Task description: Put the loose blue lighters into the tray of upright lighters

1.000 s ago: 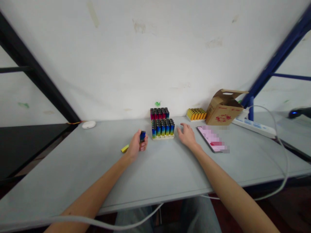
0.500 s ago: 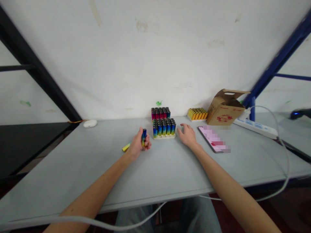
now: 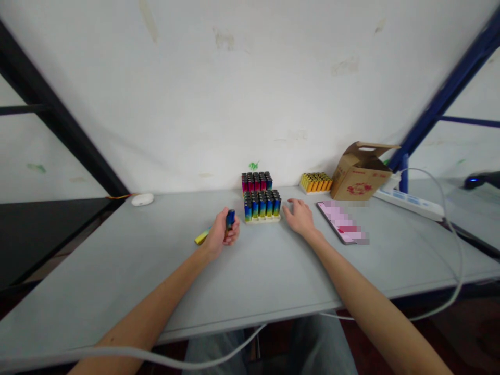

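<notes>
My left hand [image 3: 220, 233] is closed around a blue-and-yellow lighter [image 3: 230, 219], which stands nearly upright in the fist with its top showing. Partly hidden behind that hand, a second lighter [image 3: 202, 237] with a yellow end lies on the table. To the right, a pale tray [image 3: 263, 221] holds rows of upright blue-and-yellow lighters [image 3: 262, 205] with dark tops. My right hand [image 3: 300, 216] rests on the table just right of this tray, fingers apart and holding nothing.
Pink-and-blue lighters [image 3: 257, 182] stand behind the tray, near the wall. Yellow-orange lighters [image 3: 316, 182], an open cardboard box [image 3: 357, 174], a phone [image 3: 339, 221] and a power strip [image 3: 410, 203] are on the right. A white case [image 3: 142, 199] sits at the back left. A white cable [image 3: 187, 366] crosses the front.
My left hand has drawn slightly left and down with the lighter, which now tilts a little. My right hand stays beside the tray. The whole view has shifted slightly.
</notes>
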Demonstrator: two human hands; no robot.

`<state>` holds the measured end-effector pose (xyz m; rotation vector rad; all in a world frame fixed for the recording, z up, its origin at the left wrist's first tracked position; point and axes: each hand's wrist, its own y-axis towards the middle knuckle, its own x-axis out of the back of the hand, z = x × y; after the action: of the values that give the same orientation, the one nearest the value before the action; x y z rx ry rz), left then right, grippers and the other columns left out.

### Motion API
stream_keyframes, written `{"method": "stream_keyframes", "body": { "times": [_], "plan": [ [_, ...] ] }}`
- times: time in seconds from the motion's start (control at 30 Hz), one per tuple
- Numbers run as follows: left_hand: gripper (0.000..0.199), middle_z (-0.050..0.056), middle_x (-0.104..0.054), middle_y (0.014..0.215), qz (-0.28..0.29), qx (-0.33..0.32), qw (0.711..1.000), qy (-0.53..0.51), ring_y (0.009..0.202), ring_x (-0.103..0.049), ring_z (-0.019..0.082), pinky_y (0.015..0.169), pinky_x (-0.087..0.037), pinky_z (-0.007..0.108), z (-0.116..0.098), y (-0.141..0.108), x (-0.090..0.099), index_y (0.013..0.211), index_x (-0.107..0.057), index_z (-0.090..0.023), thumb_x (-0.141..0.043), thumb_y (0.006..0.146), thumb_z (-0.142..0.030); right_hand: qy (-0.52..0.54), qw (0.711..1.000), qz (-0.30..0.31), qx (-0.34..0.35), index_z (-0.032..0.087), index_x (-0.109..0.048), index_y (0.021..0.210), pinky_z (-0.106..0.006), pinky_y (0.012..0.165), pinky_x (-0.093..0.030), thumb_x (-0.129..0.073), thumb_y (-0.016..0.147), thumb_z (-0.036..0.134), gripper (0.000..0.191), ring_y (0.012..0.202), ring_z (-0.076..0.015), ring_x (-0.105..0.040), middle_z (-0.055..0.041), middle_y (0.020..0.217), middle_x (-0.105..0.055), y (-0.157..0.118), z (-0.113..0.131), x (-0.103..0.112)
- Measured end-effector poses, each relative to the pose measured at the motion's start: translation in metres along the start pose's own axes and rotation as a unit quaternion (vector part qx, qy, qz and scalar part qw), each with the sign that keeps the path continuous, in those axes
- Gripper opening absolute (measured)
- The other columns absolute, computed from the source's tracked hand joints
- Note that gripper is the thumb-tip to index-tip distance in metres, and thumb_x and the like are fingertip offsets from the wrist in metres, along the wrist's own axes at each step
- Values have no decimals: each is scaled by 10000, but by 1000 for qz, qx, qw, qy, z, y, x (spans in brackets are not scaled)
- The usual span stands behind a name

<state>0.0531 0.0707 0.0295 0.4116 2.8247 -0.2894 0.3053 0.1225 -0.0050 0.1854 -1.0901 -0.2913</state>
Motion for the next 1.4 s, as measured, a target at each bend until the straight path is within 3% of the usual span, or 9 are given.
{"method": "stream_keyframes", "body": {
  "times": [0.2,0.37,0.43,0.57,0.73,1.03,1.23,1.33,1.4],
  "plan": [
    [235,-18,-539,683,14,-72,997,0,544,-490,100,482,-398,214,3,-1,-4,878,-569,-158,-644,784,-361,156,979,-126,38,96,-615,1180,-409,972,-467,-452,914,325,387,1082,-274,-619,-182,1187,-664,4,0,8],
    [376,38,-690,811,28,-139,984,112,689,-647,160,621,-506,277,10,4,-3,959,-539,-176,-764,755,-398,299,915,-221,159,185,-675,950,-354,802,-527,-438,924,302,265,802,-208,-674,-80,857,-724,-13,20,28],
    [406,75,-724,900,37,-149,978,140,729,-679,180,667,-533,308,12,5,-2,996,-550,-173,-755,770,-440,312,906,-207,199,207,-687,929,-344,750,-533,-477,913,288,226,710,-194,-659,-54,774,-718,-25,31,31],
    [438,119,-728,1069,51,-157,970,177,818,-707,201,741,-555,335,17,5,-2,1071,-618,-151,-716,800,-481,309,893,-124,302,228,-681,1086,-341,771,-548,-558,899,263,226,804,-190,-673,-63,916,-746,-43,51,29],
    [399,73,-744,957,69,-138,962,223,869,-702,223,764,-558,337,22,3,-2,1014,-673,-140,-710,789,-469,327,863,-58,381,236,-681,1111,-393,904,-538,-627,903,280,219,997,-213,-667,-75,1059,-740,-47,61,23],
    [342,61,-757,975,52,-182,930,316,878,-686,223,824,-543,343,18,-2,-11,1033,-714,-129,-624,834,-393,435,863,-13,256,207,-730,908,-304,751,-551,-727,803,285,131,792,-175,-690,-39,871,-756,-45,64,15],
    [418,56,-773,957,-16,-219,877,427,836,-706,215,782,-556,323,8,-6,-7,1172,-680,-159,-558,887,-439,451,861,-71,225,201,-688,898,-303,748,-543,-706,816,274,111,793,-169,-674,-35,881,-734,-39,60,16],
    [378,71,-771,951,-80,-241,811,527,808,-707,221,828,-557,364,6,-3,7,1131,-695,-170,-539,899,-425,385,877,-140,250,206,-677,907,-334,778,-540,-674,849,253,76,826,-187,-665,-46,897,-733,-34,54,18],
    [320,92,-763,998,-111,-265,764,578,930,-701,246,930,-529,405,6,2,18,1090,-706,-167,-538,897,-359,340,881,-175,279,211,-679,917,-358,794,-540,-649,870,232,60,836,-198,-657,-51,895,-736,-32,52,17]
  ]
}}
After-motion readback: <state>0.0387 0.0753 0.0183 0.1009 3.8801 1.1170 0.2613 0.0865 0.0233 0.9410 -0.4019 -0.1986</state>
